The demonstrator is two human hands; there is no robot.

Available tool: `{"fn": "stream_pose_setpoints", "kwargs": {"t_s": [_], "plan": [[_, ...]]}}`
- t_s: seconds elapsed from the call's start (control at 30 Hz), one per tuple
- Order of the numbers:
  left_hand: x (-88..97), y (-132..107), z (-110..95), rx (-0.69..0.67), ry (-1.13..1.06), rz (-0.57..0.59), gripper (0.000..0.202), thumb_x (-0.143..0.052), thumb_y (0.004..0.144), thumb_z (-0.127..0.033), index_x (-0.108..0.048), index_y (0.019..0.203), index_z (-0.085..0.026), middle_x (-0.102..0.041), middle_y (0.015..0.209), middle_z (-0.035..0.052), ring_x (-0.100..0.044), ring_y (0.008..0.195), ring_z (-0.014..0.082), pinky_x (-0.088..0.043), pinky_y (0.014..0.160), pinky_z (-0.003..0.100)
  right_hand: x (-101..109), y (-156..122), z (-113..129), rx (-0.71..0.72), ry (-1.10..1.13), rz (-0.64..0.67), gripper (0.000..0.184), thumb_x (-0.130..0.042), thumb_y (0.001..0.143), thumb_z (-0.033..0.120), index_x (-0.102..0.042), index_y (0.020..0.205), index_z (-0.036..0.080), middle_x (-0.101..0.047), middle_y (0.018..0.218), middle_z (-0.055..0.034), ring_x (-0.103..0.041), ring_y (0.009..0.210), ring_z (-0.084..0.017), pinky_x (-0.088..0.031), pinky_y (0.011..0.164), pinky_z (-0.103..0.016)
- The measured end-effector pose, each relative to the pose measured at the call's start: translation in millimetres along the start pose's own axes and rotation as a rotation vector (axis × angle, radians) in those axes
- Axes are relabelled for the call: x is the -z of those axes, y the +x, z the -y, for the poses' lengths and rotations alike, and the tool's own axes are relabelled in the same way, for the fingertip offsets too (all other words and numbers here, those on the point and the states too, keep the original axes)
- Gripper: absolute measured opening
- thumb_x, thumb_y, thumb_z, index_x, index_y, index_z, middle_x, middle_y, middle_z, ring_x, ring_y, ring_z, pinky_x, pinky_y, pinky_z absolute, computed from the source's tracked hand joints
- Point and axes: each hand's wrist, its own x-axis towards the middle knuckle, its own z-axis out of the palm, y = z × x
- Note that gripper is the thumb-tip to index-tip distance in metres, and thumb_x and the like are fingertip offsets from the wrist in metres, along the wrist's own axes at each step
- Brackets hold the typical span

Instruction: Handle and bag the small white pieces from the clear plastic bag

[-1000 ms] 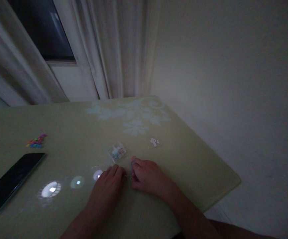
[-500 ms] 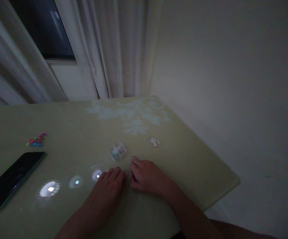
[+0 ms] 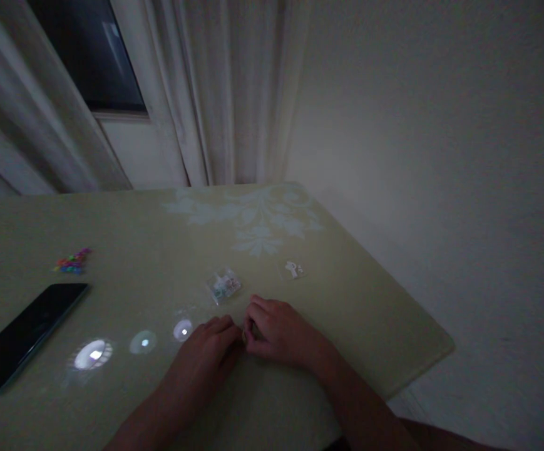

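Note:
My left hand rests low over the table with its fingers curled together, its fingertips mostly hidden from above. Close against it, my right hand makes a pinch, thumb and forefinger meeting where the two hands come together. Between them a tiny object shows, too small and dark to name. Just beyond the hands lies a small clear plastic box with little pieces inside. To its right is a flat transparent piece with a white shape on it.
A dark phone lies at the left, and a little heap of colourful small pieces sits behind it. The pale table ends in a corner at the right. Curtains and a wall stand behind.
My left hand has shifted slightly right, toward my right hand, so the fingers now meet. My right thumb and forefinger have changed their pose a little. The view has moved slightly.

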Motion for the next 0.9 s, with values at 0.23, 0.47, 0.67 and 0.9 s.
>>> {"fn": "stream_pose_setpoints", "kwargs": {"t_s": [0.23, 0.47, 0.67, 0.9], "plan": [[-8.8, 0.3, -4.6, -0.049, 0.219, 0.038, 0.02, -0.05, 0.094, -0.013, -0.07, 0.095, -0.016, -0.071, 0.097, 0.012, -0.065, 0.091, 0.0295, -0.051, 0.084, 0.046, -0.2, 0.8, -0.1, 0.003, 0.002, -0.001, 0.01, -0.067, 0.093, 0.026, -0.061, 0.092, 0.019, -0.064, 0.096, -0.0026, -0.058, 0.086, -0.018, -0.042, 0.079, -0.03], [-15.2, 4.4, 2.2, -0.069, 0.031, -0.114, 0.014, -0.047, 0.091, -0.012, -0.059, 0.089, -0.02, -0.067, 0.089, 0.0061, -0.062, 0.08, 0.0219, -0.049, 0.074, 0.034, 3.9, -0.3, -0.8, 0.008, 0.053, -0.052, 0.007, -0.065, 0.091, 0.021, -0.059, 0.092, 0.019, -0.062, 0.095, -0.0019, -0.056, 0.084, -0.017, -0.04, 0.075, -0.028], [-10.0, 4.8, 1.5, -0.076, -0.276, -0.214, 0.011, -0.05, 0.095, -0.02, -0.059, 0.089, -0.022, -0.069, 0.088, 0.0036, -0.065, 0.079, 0.02, -0.051, 0.072, 0.03, 8.4, -1.5, -1.9, 0.014, 0.109, -0.113, 0.009, -0.066, 0.089, 0.017, -0.057, 0.091, 0.02, -0.061, 0.094, -0.0008, -0.057, 0.085, -0.017, -0.04, 0.076, -0.027], [-6.2, 2.5, 4.3, -0.139, -0.305, -0.316, 0.018, -0.052, 0.099, -0.021, -0.068, 0.094, -0.024, -0.071, 0.096, 0.0042, -0.069, 0.086, 0.0191, -0.055, 0.076, 0.029, 6.8, -1.3, -3.1, 0.019, 0.081, -0.123, 0.008, -0.065, 0.089, 0.018, -0.058, 0.092, 0.02, -0.06, 0.094, -0.0006, -0.057, 0.085, -0.017, -0.04, 0.076, -0.027]]}}
